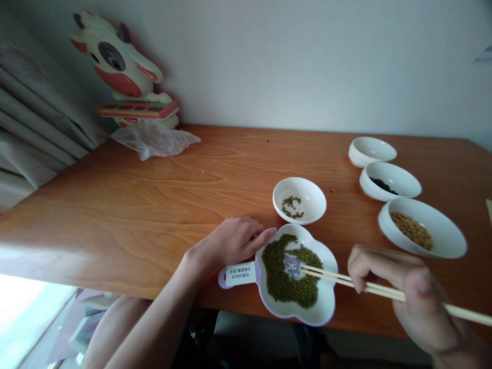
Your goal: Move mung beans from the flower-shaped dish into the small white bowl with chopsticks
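A white, flower-shaped dish (326,305) with a purple rim and a labelled handle lies at the table's front edge. Green beans (277,279), probably mung beans, cover much of its floor around a printed cartoon figure. My left hand (234,238) rests on the table by the dish, thumb stretched to its rim, other fingers partly hidden. Closed around a pair of pale chopsticks (346,279) is my right hand (415,292); their tips point at the cartoon figure, with no bean visible between them. Just behind the dish, a small white bowl (313,197) contains some green beans.
Three white bowls line the right side: one with tan beans or nuts (413,230), one with dark pieces (382,185), and a far bowl (372,148) showing no contents. A cow-shaped toy keyboard (130,77) and a clear plastic bag (154,141) occupy the back left.
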The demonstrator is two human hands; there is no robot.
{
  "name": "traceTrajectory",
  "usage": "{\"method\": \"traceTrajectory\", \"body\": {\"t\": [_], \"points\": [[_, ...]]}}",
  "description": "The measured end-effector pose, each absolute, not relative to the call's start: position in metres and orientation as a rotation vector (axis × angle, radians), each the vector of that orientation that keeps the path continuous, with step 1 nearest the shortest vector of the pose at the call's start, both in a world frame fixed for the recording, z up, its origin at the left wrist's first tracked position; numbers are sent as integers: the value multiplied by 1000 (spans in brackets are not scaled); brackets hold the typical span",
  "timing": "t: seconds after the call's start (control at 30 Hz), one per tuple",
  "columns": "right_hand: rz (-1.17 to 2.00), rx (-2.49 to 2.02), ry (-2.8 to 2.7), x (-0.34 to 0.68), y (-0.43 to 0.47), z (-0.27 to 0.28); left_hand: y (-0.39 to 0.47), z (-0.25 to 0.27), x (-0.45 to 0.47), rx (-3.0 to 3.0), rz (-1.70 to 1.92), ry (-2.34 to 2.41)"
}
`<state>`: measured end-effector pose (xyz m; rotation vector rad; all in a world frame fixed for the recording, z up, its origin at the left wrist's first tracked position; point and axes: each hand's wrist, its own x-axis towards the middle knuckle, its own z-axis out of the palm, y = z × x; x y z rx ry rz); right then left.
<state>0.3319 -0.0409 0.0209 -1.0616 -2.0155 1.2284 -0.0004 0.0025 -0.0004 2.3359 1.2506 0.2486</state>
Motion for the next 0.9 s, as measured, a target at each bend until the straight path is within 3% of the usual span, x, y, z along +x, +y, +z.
{"method": "traceTrajectory", "body": {"t": [0.33, 0.7, 0.9], "points": [[1119, -1065, -1961, 341, -39, 30, 2, -1, -1, 2343, 248, 1246], [1314, -929, -1977, 307, -46, 33, 3, -2, -2, 2316, 239, 1248], [1263, -867, -2049, 296, -44, 37, 3, -1, -2, 2332, 242, 1236]]}}
